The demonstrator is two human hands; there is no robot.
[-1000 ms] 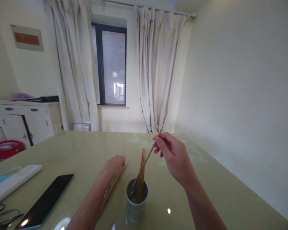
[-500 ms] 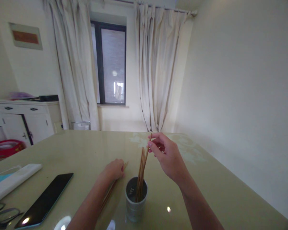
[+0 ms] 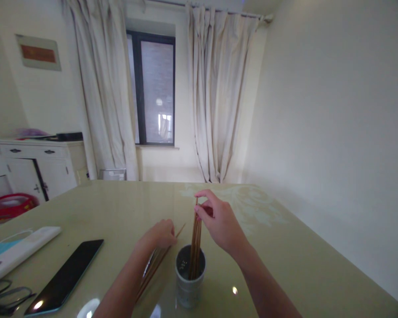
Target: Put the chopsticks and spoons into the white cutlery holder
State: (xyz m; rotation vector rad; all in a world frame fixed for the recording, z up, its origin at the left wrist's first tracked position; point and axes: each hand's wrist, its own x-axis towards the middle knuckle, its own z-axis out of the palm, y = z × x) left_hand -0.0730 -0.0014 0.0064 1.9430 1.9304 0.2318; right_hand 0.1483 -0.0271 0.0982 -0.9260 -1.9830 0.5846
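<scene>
Several brown wooden chopsticks point(image 3: 194, 252) stand nearly upright in a grey cylindrical holder point(image 3: 189, 291) with small holes in its floor. My right hand point(image 3: 221, 220) is closed above the holder, with thumb and fingers pinching the top of a chopstick beside the others. To the left of the holder, more loose chopsticks point(image 3: 150, 277) lie slantwise on the table, partly under my left forearm. My left hand point(image 3: 161, 234) is curled over them, its fingertips on a chopstick whose thin tip sticks out past the fingers. Its palm side is hidden.
On the glossy greenish table point(image 3: 272, 265), a black phone-like device point(image 3: 66, 276) lies at left. Beside it are a white power strip-like bar point(image 3: 23, 251), something blue, and dark cables point(image 3: 8, 296). A red basket point(image 3: 11, 207) and white cabinet point(image 3: 53, 170) stand beyond.
My right hand has moved left and slightly down, bringing its chopstick upright against the bunch in the holder. My left hand has shifted slightly, and the lying chopsticks show more.
</scene>
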